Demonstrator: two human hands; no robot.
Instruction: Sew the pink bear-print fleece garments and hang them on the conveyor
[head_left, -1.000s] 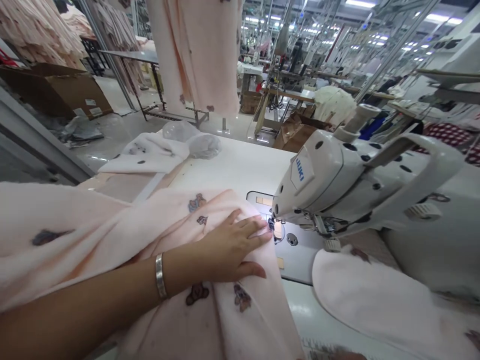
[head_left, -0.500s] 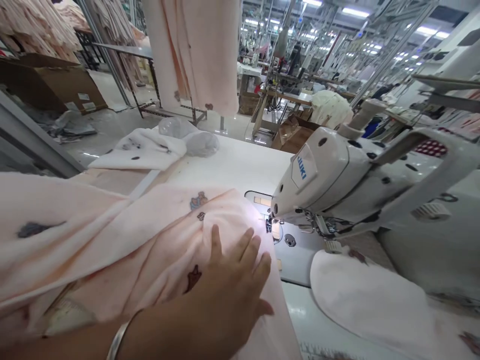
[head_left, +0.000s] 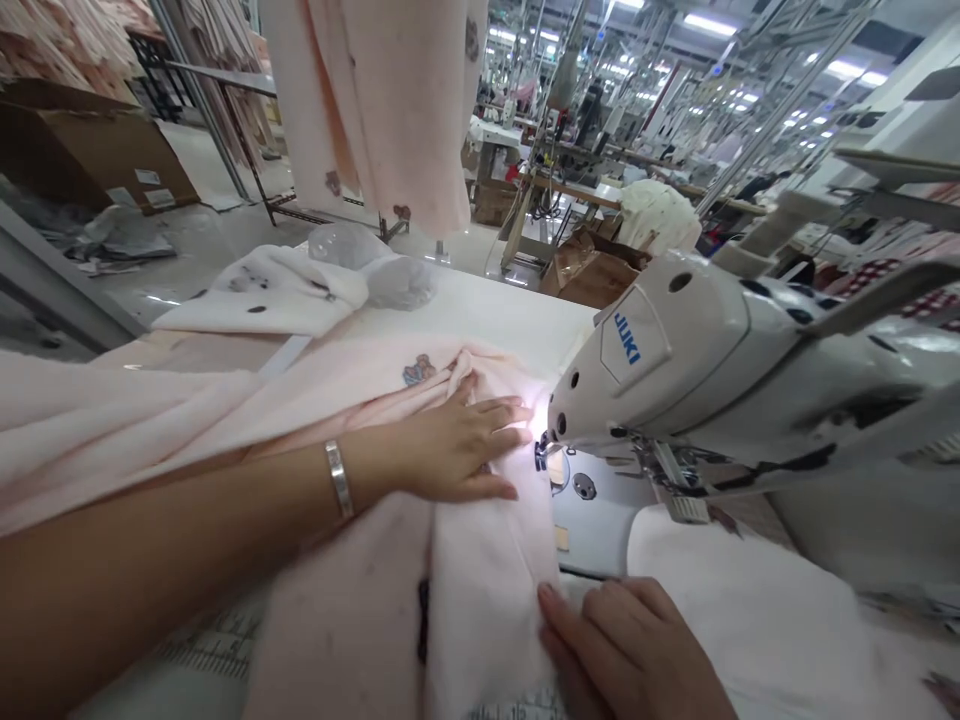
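A pale pink fleece garment (head_left: 480, 590) with small bear prints lies across the sewing table and over my left forearm. My left hand (head_left: 457, 450), with a silver bangle at the wrist, presses flat on the fabric just left of the needle of the white JUKI sewing machine (head_left: 675, 370). My right hand (head_left: 630, 650) rests at the bottom edge, its fingers on the fabric's right edge in front of the needle plate (head_left: 592, 500). Whether it pinches the cloth I cannot tell.
A white fleece piece (head_left: 750, 600) lies under the machine arm at the right. Another printed white piece (head_left: 262, 295) and a clear plastic bag (head_left: 375, 265) sit at the table's far side. Pink garments (head_left: 390, 100) hang behind; cardboard boxes (head_left: 82, 140) stand on the floor at left.
My left hand slid forward and flattened the fabric by the needle. My right hand came into view at the bottom. The fabric now lies folded in a strip toward me.
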